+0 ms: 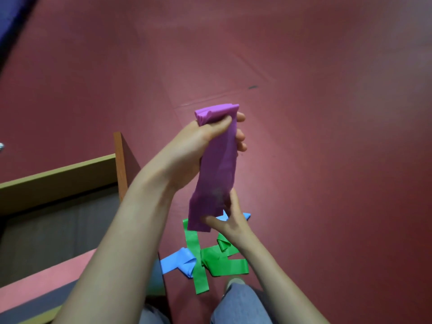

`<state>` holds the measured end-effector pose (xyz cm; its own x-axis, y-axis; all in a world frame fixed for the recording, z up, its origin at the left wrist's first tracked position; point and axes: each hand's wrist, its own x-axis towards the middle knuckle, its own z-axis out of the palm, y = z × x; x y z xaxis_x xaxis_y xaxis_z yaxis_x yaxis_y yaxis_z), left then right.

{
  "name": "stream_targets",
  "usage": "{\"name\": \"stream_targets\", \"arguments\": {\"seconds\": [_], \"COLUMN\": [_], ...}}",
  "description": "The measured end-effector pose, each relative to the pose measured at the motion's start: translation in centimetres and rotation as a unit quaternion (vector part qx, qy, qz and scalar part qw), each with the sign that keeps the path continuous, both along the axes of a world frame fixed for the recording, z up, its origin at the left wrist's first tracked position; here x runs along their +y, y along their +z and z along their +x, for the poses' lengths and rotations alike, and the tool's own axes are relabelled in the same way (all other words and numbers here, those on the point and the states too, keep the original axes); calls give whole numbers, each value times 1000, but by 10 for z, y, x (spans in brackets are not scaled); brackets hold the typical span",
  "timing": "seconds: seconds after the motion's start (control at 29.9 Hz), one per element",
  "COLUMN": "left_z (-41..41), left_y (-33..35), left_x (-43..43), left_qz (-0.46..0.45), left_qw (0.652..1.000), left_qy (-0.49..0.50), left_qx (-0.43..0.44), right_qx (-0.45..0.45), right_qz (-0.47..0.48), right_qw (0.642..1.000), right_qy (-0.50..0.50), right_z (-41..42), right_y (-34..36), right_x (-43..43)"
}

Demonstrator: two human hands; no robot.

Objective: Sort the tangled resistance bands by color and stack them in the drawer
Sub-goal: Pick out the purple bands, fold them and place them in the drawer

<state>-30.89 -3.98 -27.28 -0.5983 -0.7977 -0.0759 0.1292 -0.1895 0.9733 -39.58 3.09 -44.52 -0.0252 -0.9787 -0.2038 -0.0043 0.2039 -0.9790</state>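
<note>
Dark red matte floor (304, 113), seen from above by a person crouching or sitting low; blue denim knees (240, 305) at near edge

Item 1: purple flat rubber resistance band (217, 171), folded into a long thick strip, held upright in mid-air above the floor, right of the drawer. Count: one.

Grip: left hand (198, 146) clenched round the far upper end, thumb across the front, fingertips showing past the right edge. Right hand (231, 220) pinches the near lower end between thumb and fingers.

Item 2: green flat rubber bands (222, 263), lying crossed and knotted on the floor below the hands. Count: cannot tell, one or two.

Item 3: light blue flat rubber band (177, 263), woven under the green; a second blue tip shows behind the right hand. Count: cannot tell whether one piece or two.

Item 4: open wooden drawer (58, 181), tan rim, grey inside, at left. Count: one. No band visible in the part shown.

Progress, as judged: early. Purple is separated and folded but not yet stowed; green and blue remain tangled, unsorted, unstacked
</note>
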Motion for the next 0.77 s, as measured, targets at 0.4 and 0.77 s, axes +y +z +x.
{"name": "stream_targets", "arguments": {"seconds": [0.4,0.77], "left_z": [-3,37], "left_y": [30,21], "left_x": [-4,-21], "left_qz": [6,9], "left_qw": [998,993], "left_qy": [32,96], "left_qx": [49,71], "right_qx": [3,-19], "right_qz": [18,98], "right_qw": [1000,990], "right_qy": [-23,103], "right_z": [27,-14], "right_y": [-4,-1], "right_x": [-6,25]}}
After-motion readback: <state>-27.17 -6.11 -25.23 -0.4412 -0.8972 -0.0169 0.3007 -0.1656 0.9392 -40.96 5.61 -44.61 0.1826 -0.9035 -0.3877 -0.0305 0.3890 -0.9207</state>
